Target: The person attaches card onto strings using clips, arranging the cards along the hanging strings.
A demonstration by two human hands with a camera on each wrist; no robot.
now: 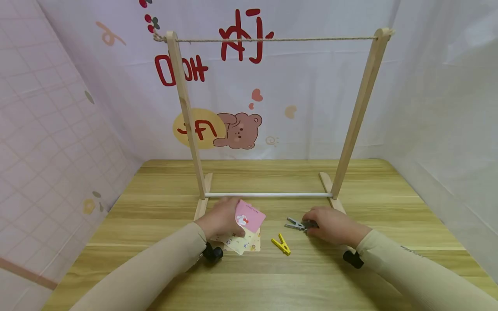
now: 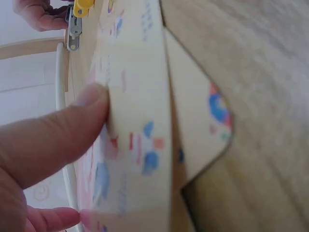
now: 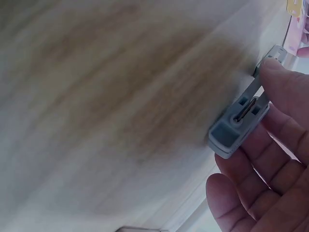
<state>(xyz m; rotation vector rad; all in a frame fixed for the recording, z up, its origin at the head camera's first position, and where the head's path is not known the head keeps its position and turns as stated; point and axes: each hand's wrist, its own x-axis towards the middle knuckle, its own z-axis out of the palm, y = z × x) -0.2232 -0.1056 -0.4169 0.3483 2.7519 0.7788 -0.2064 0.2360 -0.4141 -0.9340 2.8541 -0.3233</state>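
Observation:
On the left of the table, my left hand [image 1: 221, 218] grips small printed cards between thumb and fingers. A pink card [image 1: 250, 216] lies uppermost, with pale yellow cards [image 1: 237, 243] fanned out under it. In the left wrist view, the thumb presses a pale card [image 2: 137, 101] with small coloured prints. My right hand [image 1: 332, 224] pinches a grey clothespin [image 3: 236, 123] close to the tabletop, and its fingers partly hide it. A lighter grey clothespin [image 1: 294, 224] lies just left of those fingertips. Between the hands lies a yellow clothespin [image 1: 281, 245].
Behind the hands stands a wooden frame, with a left post [image 1: 184, 99], a right post [image 1: 359, 112] and a twine line [image 1: 303, 39] across the top. A white rod [image 1: 268, 195] joins its feet low down. Printed cloth [image 1: 311, 99] hangs behind the wooden table [image 1: 268, 285].

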